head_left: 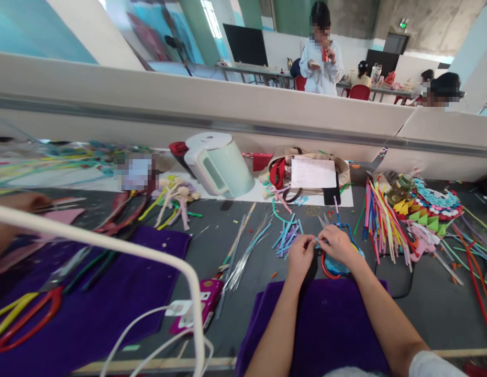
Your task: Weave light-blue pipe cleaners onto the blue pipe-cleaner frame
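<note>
My left hand is closed in a pinch, fingertips almost meeting those of my right hand. Between them is a short light-blue fuzzy stem, small and partly covered by fingers. My right hand is closed too and lies above a pair of scissors, whose blades point away beyond it. A red-orange loop and a light-blue fuzzy piece show beneath the right wrist. Left of my hands lies a pile of short blue and purple stems. Dark purple cloth spreads under my forearms.
A pale kettle stands at the back. Colourful stems are bunched at right, near a glass jar. At left are a co-worker's hand, large scissors and a white curved tube. A magenta power strip lies between.
</note>
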The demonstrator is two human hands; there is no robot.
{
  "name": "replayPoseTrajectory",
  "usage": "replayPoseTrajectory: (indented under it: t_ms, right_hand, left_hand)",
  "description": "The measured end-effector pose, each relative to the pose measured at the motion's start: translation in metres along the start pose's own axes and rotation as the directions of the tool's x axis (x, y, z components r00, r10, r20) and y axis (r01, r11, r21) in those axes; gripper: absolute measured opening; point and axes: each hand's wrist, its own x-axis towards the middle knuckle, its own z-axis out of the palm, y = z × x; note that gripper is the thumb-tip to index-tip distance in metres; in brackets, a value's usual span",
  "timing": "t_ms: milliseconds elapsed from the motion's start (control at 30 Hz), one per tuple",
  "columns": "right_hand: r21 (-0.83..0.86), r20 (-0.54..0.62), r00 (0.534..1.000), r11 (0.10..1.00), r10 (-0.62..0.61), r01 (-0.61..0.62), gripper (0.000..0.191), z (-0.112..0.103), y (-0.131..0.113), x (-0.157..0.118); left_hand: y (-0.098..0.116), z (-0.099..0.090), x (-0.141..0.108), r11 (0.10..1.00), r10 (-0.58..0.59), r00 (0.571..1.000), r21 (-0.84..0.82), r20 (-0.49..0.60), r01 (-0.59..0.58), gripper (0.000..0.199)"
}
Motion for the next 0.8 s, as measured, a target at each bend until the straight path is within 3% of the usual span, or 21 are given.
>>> replayPoseTrajectory:
  t_ms: [133,267,400,500,633,800]
  right_hand:
    - [-0.166,0.023,0.994,0.98,-0.104,0.106,0.016,-0.002,-0.004,0.002]
    - [-0.246,0.026,0.989,0.958,-0.144,0.146,0.022,0.003,-0.005,0.002]
    - [-0.126,-0.083,0.996,0.991,0.045,-0.055,0.019,0.011,-0.001,0.001]
    - [0.131,-0.075,0.97,0.966,0.233,-0.222,0.022,0.016,0.005,0.001]
    - [0.543,0.067,0.921,0.76,0.384,-0.357,0.025,0.021,0.012,0.002]
    - [0.781,0.272,0.868,0.431,0.416,-0.451,0.032,0.02,0.013,0.0]
  left_hand:
    - [-0.004,0.0,-0.001,1.0,-0.027,0.999,-0.007,0.033,0.028,0.012]
    - [-0.008,-0.001,0.002,0.979,-0.126,0.982,-0.14,0.141,0.146,0.016]
    - [-0.002,-0.002,0.003,0.99,-0.108,0.993,-0.091,0.04,0.111,0.014]
    - [0.005,-0.004,0.002,1.0,-0.014,0.999,0.015,-0.033,0.015,0.013]
    - [0.012,-0.005,-0.001,0.99,0.109,0.993,0.098,-0.055,-0.103,0.015]
    - [0.014,-0.004,-0.002,0.975,0.19,0.978,0.136,-0.084,-0.177,0.014]
